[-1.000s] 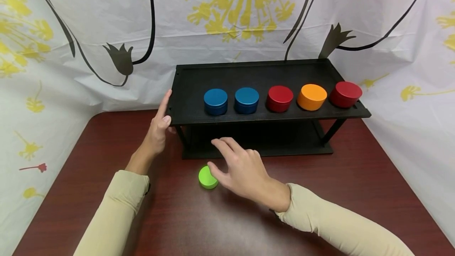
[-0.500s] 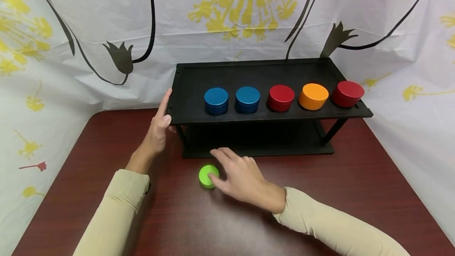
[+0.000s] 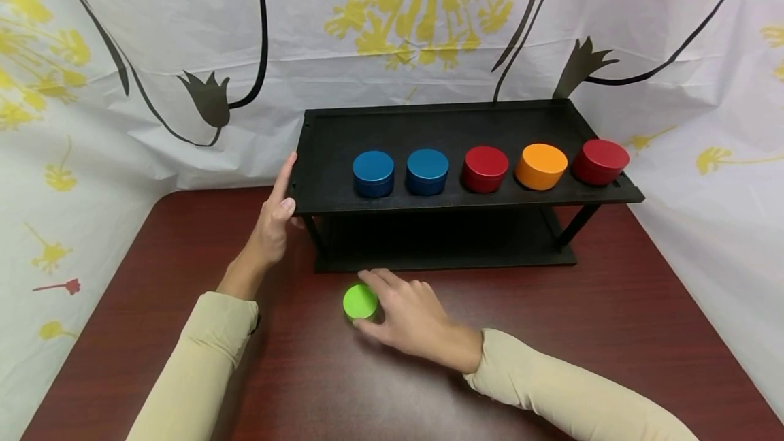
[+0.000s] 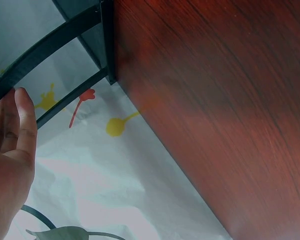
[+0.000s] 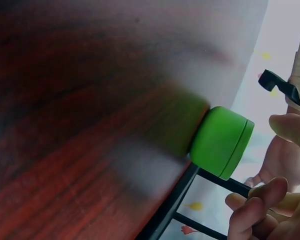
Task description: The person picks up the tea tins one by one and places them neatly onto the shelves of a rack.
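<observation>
A round lime-green tin [image 3: 360, 302] with a lid stands on the table in front of the black shelf [image 3: 380, 131]. My right hand [image 3: 412, 313] is beside its right side, with thumb and fingers spread around it. In the right wrist view a gap shows between the green tin [image 5: 221, 142] and the fingers [image 5: 250, 212]. My left hand [image 3: 269, 226] rests against the left end of the shelf's upper board, its fingers extended. From the left wrist view, those straight fingers [image 4: 25, 120] lie at the shelf's dark edge.
Along the upper board stand two blue tins [image 3: 373, 174], two red tins [image 3: 485, 169] and an orange tin [image 3: 542, 167]. A lower board [image 3: 441, 240] lies beneath. The reddish-brown table [image 3: 294, 366] meets a patterned white curtain [image 3: 153, 53] at the back and sides.
My right hand has come down and a little toward me, from above the green tin to around its right side. The left hand stays in place at the shelf.
</observation>
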The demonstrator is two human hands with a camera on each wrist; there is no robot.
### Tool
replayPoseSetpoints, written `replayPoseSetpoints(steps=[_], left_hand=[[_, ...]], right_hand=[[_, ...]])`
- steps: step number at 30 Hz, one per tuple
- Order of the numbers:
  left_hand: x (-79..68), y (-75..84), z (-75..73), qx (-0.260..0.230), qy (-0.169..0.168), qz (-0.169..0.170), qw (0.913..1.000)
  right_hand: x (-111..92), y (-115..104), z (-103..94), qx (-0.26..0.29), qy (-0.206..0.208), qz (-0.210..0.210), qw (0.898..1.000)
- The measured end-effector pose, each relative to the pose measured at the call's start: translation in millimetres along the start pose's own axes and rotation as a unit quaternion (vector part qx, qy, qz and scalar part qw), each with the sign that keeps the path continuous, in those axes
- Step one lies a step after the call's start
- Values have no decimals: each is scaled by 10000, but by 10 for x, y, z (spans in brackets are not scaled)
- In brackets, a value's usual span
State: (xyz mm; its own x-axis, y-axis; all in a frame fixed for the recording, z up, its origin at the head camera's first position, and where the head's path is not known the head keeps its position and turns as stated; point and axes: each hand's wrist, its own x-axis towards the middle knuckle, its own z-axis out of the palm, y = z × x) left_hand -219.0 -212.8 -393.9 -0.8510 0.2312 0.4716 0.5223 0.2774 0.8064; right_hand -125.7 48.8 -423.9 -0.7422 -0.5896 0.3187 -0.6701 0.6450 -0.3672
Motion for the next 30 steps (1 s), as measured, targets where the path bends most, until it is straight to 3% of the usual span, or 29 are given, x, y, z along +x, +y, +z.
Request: replayPoseSetpoints(steps=[20,30], left_hand=[[8,-9,-4,-128,29,-36,9999],[6,-3,-1,-102,12,-32,9999]], right_hand=[[-14,48,124,-77,-310,-166,9994],[25,70,145,173,-479,-116,9986]])
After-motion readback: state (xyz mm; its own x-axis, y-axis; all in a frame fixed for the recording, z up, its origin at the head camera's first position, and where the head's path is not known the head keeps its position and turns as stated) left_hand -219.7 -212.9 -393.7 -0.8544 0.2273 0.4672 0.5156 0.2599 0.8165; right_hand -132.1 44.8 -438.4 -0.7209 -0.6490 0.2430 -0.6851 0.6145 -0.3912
